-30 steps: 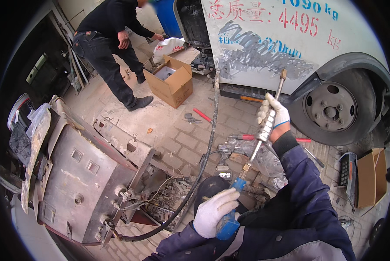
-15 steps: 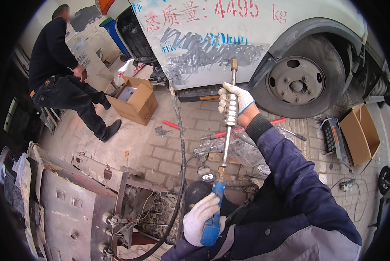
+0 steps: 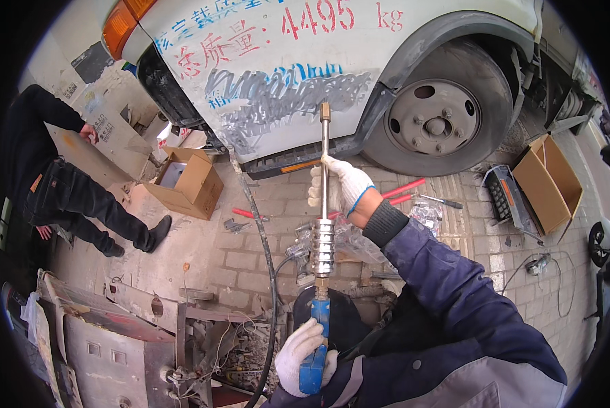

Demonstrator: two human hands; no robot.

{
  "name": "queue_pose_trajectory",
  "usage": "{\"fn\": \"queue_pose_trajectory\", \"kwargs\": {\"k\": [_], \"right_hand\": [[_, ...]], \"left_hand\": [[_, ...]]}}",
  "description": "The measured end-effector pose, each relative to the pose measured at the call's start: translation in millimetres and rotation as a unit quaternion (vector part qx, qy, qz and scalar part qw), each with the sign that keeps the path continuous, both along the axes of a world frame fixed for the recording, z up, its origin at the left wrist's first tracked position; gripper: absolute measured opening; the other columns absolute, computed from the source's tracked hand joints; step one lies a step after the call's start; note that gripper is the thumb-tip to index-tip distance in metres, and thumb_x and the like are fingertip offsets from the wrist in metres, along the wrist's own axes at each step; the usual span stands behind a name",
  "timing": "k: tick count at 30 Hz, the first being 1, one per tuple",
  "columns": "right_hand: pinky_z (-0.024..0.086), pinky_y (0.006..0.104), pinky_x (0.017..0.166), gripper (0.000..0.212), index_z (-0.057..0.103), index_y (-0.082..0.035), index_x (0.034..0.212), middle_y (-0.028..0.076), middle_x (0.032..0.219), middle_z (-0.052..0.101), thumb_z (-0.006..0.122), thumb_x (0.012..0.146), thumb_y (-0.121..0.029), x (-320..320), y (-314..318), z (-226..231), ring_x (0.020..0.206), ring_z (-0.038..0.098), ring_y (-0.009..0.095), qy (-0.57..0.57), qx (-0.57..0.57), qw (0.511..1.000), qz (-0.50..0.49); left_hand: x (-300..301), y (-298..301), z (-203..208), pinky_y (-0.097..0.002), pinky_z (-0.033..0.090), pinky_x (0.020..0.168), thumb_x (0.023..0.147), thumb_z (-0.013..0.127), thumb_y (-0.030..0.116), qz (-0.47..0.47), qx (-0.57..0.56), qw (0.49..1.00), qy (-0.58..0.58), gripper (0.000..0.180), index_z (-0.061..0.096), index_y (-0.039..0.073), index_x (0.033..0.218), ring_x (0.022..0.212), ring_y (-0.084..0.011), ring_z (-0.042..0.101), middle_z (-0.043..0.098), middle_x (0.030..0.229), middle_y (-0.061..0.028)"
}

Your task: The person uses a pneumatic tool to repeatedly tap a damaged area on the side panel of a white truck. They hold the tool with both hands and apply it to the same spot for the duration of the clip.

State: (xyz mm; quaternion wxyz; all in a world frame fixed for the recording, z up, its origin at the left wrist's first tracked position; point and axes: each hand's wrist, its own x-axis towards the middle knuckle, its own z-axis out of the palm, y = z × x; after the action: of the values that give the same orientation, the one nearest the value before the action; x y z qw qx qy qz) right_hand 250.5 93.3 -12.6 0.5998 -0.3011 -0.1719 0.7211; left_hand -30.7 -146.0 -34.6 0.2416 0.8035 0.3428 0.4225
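I hold a long metal pulling tool (image 3: 324,204) upright in front of me. My left hand (image 3: 303,352), in a white glove, grips its blue handle (image 3: 316,347) at the bottom. My right hand (image 3: 339,185), also gloved, is closed round the thin steel rod above the ribbed sliding weight (image 3: 323,246). The rod's brass-coloured tip (image 3: 325,111) points at the white truck body panel (image 3: 305,81), where the paint is scuffed grey. A black hose (image 3: 267,272) runs from the tool area down to the ground.
A truck wheel (image 3: 439,122) stands at upper right. Another person (image 3: 53,190) in black stands at left beside an open cardboard box (image 3: 186,182). A second box (image 3: 550,180) lies right. Red-handled tools (image 3: 403,190) lie on the brick paving. Scrap metal panels (image 3: 108,340) sit lower left.
The view has swung left and the tool now stands nearly vertical. My right hand slid off the ribbed weight up onto the rod. The other person has straightened up at left.
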Motion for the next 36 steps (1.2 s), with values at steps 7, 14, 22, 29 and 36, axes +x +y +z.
{"fn": "queue_pose_trajectory", "kwargs": {"k": [7, 14, 22, 29, 36], "right_hand": [[0.042, 0.0364, 0.051, 0.06, 0.064, -0.011, 0.101, -0.003, 0.068, 0.045, 0.051, 0.113, -0.068, -13.1, 11.7, 1.9, 0.052, 0.042, 0.014, -0.01, -0.088, 0.996, 0.004], [0.025, 0.033, 0.043, 0.072, 0.048, -0.019, 0.079, -0.006, 0.059, 0.032, 0.046, 0.105, -0.085, -16.4, 24.1, -7.4, 0.044, 0.03, 0.013, 0.131, -0.051, 0.989, 0.051], [0.026, 0.0325, 0.038, 0.072, 0.055, -0.016, 0.076, -0.006, 0.058, 0.033, 0.049, 0.106, -0.082, -10.5, 22.6, -41.6, 0.042, 0.03, 0.012, 0.317, 0.121, 0.925, 0.171], [0.025, 0.0318, 0.041, 0.072, 0.057, -0.018, 0.076, -0.006, 0.057, 0.033, 0.049, 0.105, -0.084, 7.3, 19.2, -40.0, 0.043, 0.03, 0.012, 0.238, 0.049, 0.964, 0.108], [0.025, 0.0317, 0.041, 0.07, 0.055, -0.019, 0.077, -0.007, 0.059, 0.033, 0.05, 0.105, -0.084, 2.1, 23.4, -35.7, 0.044, 0.03, 0.012, 0.195, 0.016, 0.977, 0.082]], "left_hand": [[-4.7, 0.1, 1.6, -0.0467, 0.065, 0.103, 0.078, 0.093, 0.011, 0.007, 0.009, 0.999, 0.049, 0.044, 0.071, 0.004, 0.116, 0.123, -0.0422, 0.077, 0.078, 0.124, -0.02], [-1.3, 1.7, 19.9, -0.0492, 0.065, 0.099, 0.074, 0.091, 0.011, 0.015, 0.033, 0.992, 0.118, 0.041, 0.073, 0.003, 0.111, 0.12, -0.0431, 0.077, 0.077, 0.123, -0.0205], [-6.7, 4.4, 26.8, -0.0478, 0.066, 0.097, 0.076, 0.091, 0.014, -0.03, 0.039, 0.988, 0.145, 0.035, 0.073, 0.003, 0.105, 0.117, -0.0424, 0.078, 0.077, 0.118, -0.0185], [-3.9, 13.4, 11.5, -0.0479, 0.065, 0.099, 0.076, 0.091, 0.013, -0.025, 0.036, 0.991, 0.123, 0.048, 0.069, 0.004, 0.118, 0.12, -0.0438, 0.077, 0.076, 0.123, -0.0196], [-2.7, 17.5, 12.1, -0.0512, 0.064, 0.1, 0.077, 0.09, 0.013, -0.028, 0.06, 0.992, 0.105, 0.051, 0.068, 0.003, 0.121, 0.121, -0.0453, 0.075, 0.075, 0.125, -0.0205]]}}
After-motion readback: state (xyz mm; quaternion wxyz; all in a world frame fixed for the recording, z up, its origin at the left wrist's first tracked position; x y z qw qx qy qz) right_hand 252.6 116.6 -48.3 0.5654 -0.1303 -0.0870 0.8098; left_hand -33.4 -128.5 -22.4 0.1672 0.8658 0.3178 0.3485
